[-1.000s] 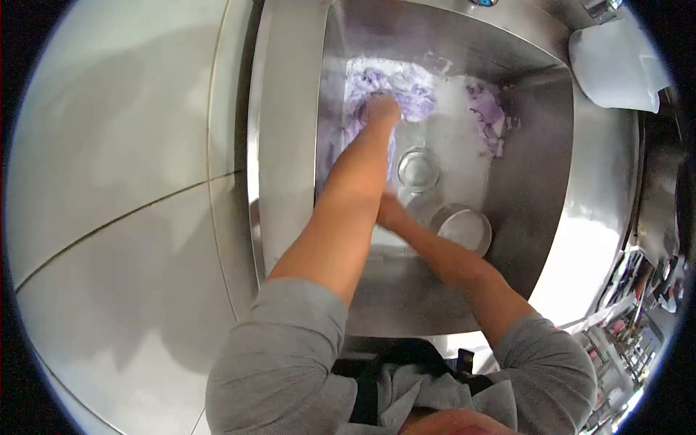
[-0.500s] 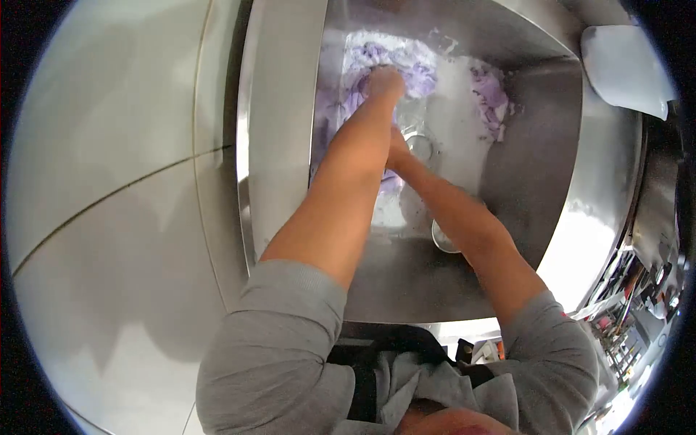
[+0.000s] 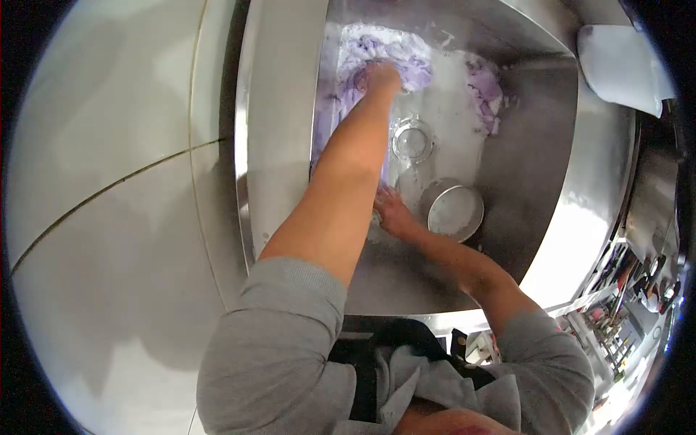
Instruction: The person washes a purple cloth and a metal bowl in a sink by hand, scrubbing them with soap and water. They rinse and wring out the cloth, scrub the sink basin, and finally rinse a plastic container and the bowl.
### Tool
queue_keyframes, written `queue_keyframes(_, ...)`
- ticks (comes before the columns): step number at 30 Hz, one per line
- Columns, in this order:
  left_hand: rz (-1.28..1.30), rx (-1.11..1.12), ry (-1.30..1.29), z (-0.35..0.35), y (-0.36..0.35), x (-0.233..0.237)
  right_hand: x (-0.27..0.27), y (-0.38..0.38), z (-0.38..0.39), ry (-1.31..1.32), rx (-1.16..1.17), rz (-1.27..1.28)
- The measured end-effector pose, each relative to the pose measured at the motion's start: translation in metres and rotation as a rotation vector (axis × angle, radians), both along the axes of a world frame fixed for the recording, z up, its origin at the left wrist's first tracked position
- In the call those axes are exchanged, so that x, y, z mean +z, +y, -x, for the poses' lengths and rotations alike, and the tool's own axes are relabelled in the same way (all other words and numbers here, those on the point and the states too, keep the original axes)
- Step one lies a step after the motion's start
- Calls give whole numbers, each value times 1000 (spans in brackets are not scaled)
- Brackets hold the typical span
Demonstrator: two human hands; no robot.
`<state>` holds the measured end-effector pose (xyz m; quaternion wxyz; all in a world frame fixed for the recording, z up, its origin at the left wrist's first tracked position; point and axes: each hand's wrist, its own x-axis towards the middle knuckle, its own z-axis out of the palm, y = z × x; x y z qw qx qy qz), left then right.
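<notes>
A wet purple cloth (image 3: 384,51) lies stretched along the left side of a steel sink (image 3: 529,174), covered in white suds. My left hand (image 3: 380,76) is at the cloth's far end, fingers curled and pressing down on it. My right hand (image 3: 391,210) sits at the near end of the cloth beside my left forearm, its fingers closed on the soapy fabric and partly hidden by the arm. A second purple bunch (image 3: 484,90) lies at the far right of the basin.
A round metal bowl (image 3: 454,210) stands in the basin just right of my right hand. The drain strainer (image 3: 412,140) is between my hands. A white object (image 3: 623,65) sits on the sink's far right corner. Pale floor tiles (image 3: 116,217) spread left.
My right hand slid up the cloth toward my left hand, then drew back to the near end, uncovering the metal bowl. The left hand stayed on the cloth's far end.
</notes>
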<state>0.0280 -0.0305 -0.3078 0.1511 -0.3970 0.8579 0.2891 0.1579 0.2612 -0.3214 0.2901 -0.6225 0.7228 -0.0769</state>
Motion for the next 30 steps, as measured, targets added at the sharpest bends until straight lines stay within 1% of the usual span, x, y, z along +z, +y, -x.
queue_keyframes(1, 4, 4, 4, 1, -4, 7, 7, -12, 8, -45, -42, -53)
queue_keyframes(2, -37, 46, -7, 0, -3, 17, 14, -43, 29, -136, -165, -151)
queue_keyframes(3, -86, 89, -20, -1, 4, 17, 16, -53, 38, -208, -268, -232)
queue_keyframes(4, -89, 88, -24, -4, 11, 8, 17, -50, 38, -233, -301, -267)
queue_keyframes(5, 19, 50, 47, -5, 10, -1, 15, -35, 31, -166, -216, -216)
queue_keyframes(6, 65, 32, 81, -5, 9, -1, 9, -9, 15, -64, -95, -151)
queue_keyframes(7, 112, 15, 114, -5, 8, -2, 9, 16, 3, 8, 17, -149)
queue_keyframes(8, 4, 61, 26, -1, 6, 7, 17, 20, 1, 20, 61, -180)
queue_keyframes(9, -94, 107, -59, 3, 1, 11, 28, -5, 14, 26, 61, -179)
queue_keyframes(10, -91, 108, -57, 4, -5, 8, 29, -39, 32, -110, -170, -270)
queue_keyframes(12, -51, 32, 45, 1, 2, -8, 27, -28, 30, -254, -402, -387)
queue_keyframes(13, -44, 30, 46, 0, 3, -5, 23, -5, 22, -121, -227, -246)
queue_keyframes(15, 60, -73, 14, -1, 0, 4, 14, 19, 9, 148, 124, 44)
queue_keyframes(17, -1, -70, 3, 4, -1, -3, 24, -13, 14, 79, 46, 12)
queue_keyframes(18, -55, -61, -6, 5, -1, -7, 19, -42, 31, -52, -77, 231)
queue_keyframes(20, -9, -78, 16, 0, 3, -4, 69, -149, 79, -138, -150, -211)
queue_keyframes(21, 40, -103, 46, -1, 0, -3, 60, -157, 76, -145, -156, -193)
queue_keyframes(22, 44, -114, 38, -2, 3, -18, 41, -153, 69, -281, -234, -108)
queue_keyframes(24, 71, -11, 24, 9, -6, -36, 4, -135, 31, -350, -360, 135)
queue_keyframes(25, 53, -14, 23, 6, 2, -32, -10, -85, -14, -295, -407, 251)
queue_keyframes(26, 7, 22, 45, 2, 4, -19, 5, -50, -29, -99, -171, 325)
queue_keyframes(27, -24, 59, 74, -2, 2, -5, 12, -37, -24, -82, -52, 193)
queue_keyframes(28, 8, 18, 82, -9, 7, -2, 19, -24, -19, -69, 73, 67)
queue_keyframes(29, 38, -15, 89, -25, 22, 0, 22, -15, -6, -239, 76, -276)
queue_keyframes(30, 424, 29, 255, -55, 56, -12, 34, -12, 23, -178, -86, -238)
